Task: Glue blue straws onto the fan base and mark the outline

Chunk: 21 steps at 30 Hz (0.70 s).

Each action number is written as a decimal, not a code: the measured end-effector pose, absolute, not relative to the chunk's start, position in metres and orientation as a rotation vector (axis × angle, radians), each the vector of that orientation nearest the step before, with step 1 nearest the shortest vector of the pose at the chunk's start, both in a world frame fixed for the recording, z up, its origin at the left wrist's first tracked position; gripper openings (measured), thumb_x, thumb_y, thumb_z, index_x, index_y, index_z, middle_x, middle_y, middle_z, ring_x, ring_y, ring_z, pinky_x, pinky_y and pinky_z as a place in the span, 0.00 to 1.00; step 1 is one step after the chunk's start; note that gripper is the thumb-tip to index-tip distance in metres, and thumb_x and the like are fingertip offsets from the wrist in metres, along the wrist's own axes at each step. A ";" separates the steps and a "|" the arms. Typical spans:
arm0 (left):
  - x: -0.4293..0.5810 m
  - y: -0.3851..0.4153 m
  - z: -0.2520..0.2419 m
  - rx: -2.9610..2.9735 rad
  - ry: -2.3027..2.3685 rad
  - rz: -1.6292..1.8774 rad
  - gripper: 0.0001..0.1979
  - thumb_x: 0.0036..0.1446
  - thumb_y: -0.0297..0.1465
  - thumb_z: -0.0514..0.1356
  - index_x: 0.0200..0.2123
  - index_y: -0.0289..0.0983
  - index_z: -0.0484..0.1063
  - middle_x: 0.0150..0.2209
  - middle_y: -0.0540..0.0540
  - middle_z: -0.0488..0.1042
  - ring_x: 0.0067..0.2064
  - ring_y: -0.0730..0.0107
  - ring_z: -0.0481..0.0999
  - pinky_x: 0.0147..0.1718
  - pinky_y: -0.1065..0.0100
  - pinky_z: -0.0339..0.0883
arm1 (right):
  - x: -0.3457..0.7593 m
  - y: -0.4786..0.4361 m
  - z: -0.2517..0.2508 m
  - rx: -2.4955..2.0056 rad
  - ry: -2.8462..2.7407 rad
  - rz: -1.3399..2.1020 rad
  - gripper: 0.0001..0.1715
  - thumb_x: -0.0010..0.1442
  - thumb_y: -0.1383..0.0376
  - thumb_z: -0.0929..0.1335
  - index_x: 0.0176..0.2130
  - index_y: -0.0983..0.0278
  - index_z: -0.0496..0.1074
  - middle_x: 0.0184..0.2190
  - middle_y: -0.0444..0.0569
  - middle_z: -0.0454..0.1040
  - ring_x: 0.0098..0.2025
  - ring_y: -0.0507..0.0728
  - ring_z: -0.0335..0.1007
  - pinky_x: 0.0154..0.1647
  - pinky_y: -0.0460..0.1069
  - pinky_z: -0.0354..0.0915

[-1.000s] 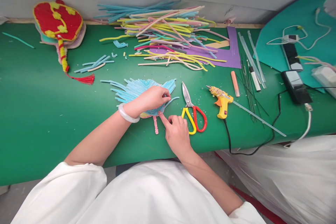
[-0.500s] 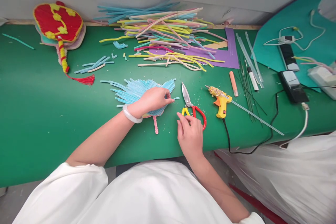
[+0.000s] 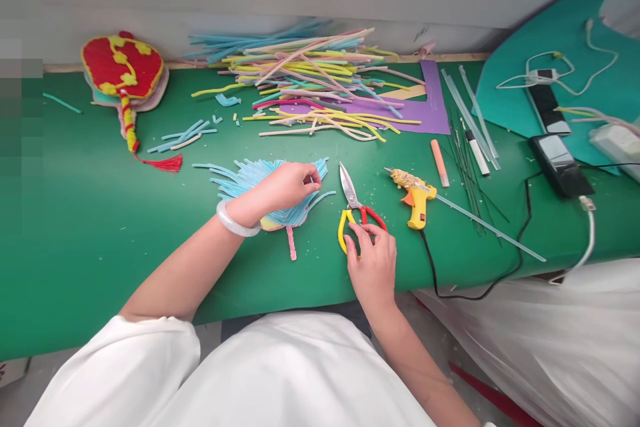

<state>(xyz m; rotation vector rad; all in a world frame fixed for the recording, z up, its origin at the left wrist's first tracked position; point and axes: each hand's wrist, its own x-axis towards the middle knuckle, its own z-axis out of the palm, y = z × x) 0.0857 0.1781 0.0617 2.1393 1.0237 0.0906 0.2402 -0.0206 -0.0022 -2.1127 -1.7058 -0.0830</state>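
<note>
Over the fan-shaped piece [image 3: 245, 180] of light blue fuzzy strips, my left hand [image 3: 293, 185] is closed in a pinch; whatever its fingertips hold is too small or hidden to tell. Several strip ends jut past the piece's left edge, and one curves out at the right. A short pink handle [image 3: 291, 243] extends from its bottom. My right hand [image 3: 374, 260] hovers at or touches the handles of the scissors [image 3: 353, 193], thumb and fingers apart. These scissors have one yellow and one red handle and lie with the blades pointing away from me.
A yellow glue gun [image 3: 417, 199] with a glue stick lies to the right, its black cord trailing. Behind is a pile of coloured fuzzy strips [image 3: 310, 73] on purple sheet. A red fan [image 3: 123, 67] rests at back left. Thin wires [image 3: 467, 180] and a power bank [image 3: 560, 167] are farther right.
My left hand has drawn back slightly from the loose strip at the piece's right edge. My right hand has shifted right over the scissors' handles, uncovering more of the yellow one.
</note>
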 end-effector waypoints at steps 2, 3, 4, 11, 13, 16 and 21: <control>0.089 0.179 0.064 2.184 0.999 0.055 0.09 0.59 0.35 0.55 0.31 0.39 0.74 0.30 0.50 0.77 0.29 0.69 0.70 0.28 0.69 0.58 | 0.244 -0.020 -0.003 -2.144 -1.666 -0.097 0.17 0.69 0.62 0.63 0.54 0.64 0.72 0.46 0.57 0.69 0.46 0.62 0.65 0.49 0.58 0.65; 0.092 0.180 0.063 2.210 0.982 0.025 0.09 0.59 0.34 0.55 0.31 0.39 0.73 0.31 0.50 0.78 0.29 0.69 0.71 0.28 0.69 0.58 | 0.246 -0.019 -0.003 -2.162 -1.640 -0.095 0.19 0.69 0.61 0.63 0.55 0.64 0.71 0.47 0.58 0.69 0.47 0.62 0.65 0.49 0.58 0.65; 0.095 0.181 0.062 2.230 0.967 -0.011 0.09 0.59 0.35 0.55 0.31 0.39 0.73 0.31 0.50 0.78 0.30 0.69 0.71 0.28 0.69 0.58 | 0.248 -0.019 -0.003 -2.177 -1.615 -0.080 0.20 0.68 0.60 0.63 0.56 0.65 0.70 0.47 0.59 0.68 0.47 0.63 0.65 0.49 0.58 0.66; 0.112 0.182 0.049 2.349 0.952 -0.204 0.11 0.59 0.40 0.60 0.32 0.40 0.73 0.31 0.48 0.78 0.30 0.65 0.73 0.26 0.67 0.56 | 0.263 -0.014 0.003 -2.226 -1.620 0.174 0.25 0.67 0.57 0.63 0.59 0.66 0.64 0.41 0.57 0.70 0.44 0.64 0.67 0.47 0.59 0.67; 0.113 0.179 0.047 2.421 0.953 -0.197 0.11 0.59 0.41 0.61 0.33 0.39 0.73 0.32 0.47 0.78 0.30 0.64 0.73 0.26 0.66 0.55 | 0.265 -0.010 0.006 -2.249 -1.630 0.244 0.26 0.65 0.59 0.63 0.59 0.67 0.64 0.41 0.57 0.70 0.44 0.65 0.68 0.46 0.59 0.68; 0.112 0.175 0.042 2.508 0.951 -0.170 0.09 0.59 0.39 0.62 0.35 0.39 0.72 0.33 0.46 0.77 0.31 0.63 0.74 0.26 0.66 0.55 | 0.268 -0.002 0.011 -2.266 -1.535 0.369 0.29 0.59 0.61 0.64 0.58 0.69 0.64 0.42 0.58 0.71 0.42 0.64 0.70 0.44 0.58 0.69; 0.110 0.175 0.038 2.507 0.969 -0.183 0.09 0.60 0.38 0.61 0.38 0.38 0.72 0.35 0.45 0.78 0.33 0.62 0.76 0.28 0.66 0.57 | 0.283 0.002 0.024 -2.289 -1.229 0.808 0.34 0.56 0.58 0.66 0.60 0.62 0.61 0.39 0.49 0.74 0.34 0.57 0.73 0.38 0.52 0.68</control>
